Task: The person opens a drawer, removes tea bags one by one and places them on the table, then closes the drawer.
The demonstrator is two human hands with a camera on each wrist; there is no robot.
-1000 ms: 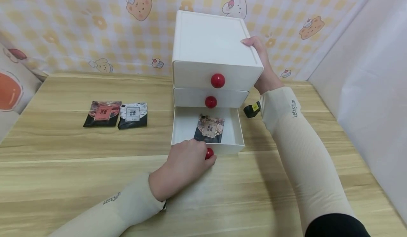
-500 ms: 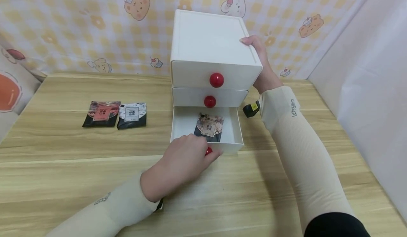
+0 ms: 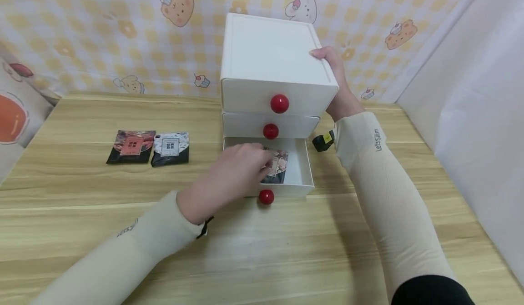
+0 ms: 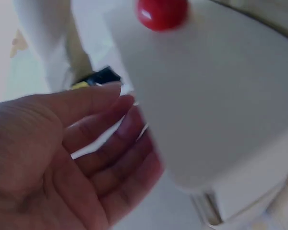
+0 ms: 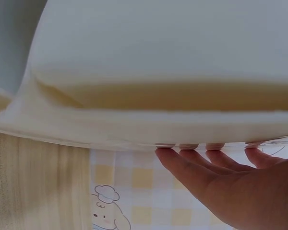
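Observation:
A white cabinet (image 3: 274, 46) with three stacked drawers and red knobs stands at mid-table. Its bottom drawer (image 3: 302, 171) is pulled out, with its knob (image 3: 266, 197) free of any hand. Inside lies a dark, flower-patterned sachet (image 3: 280, 165), partly covered by my left hand (image 3: 231, 171), which is over the drawer's left part. In the left wrist view this hand (image 4: 72, 153) has loosely bent fingers, the thumb near the index, and nothing visible between them. My right hand (image 3: 340, 82) rests against the cabinet's right side, thumb on the top edge; the right wrist view shows extended fingers (image 5: 197, 167) touching it.
Two more sachets, one red-labelled (image 3: 131, 147) and one white-labelled (image 3: 170, 149), lie side by side on the wooden table (image 3: 82, 232) to the left. A small black and yellow object (image 3: 323, 141) is beside my right wrist. Patterned cloth (image 3: 143, 37) hangs behind.
My left hand has let go of the bottom drawer's red knob and moved up and back over the open drawer. The right hand stays against the cabinet.

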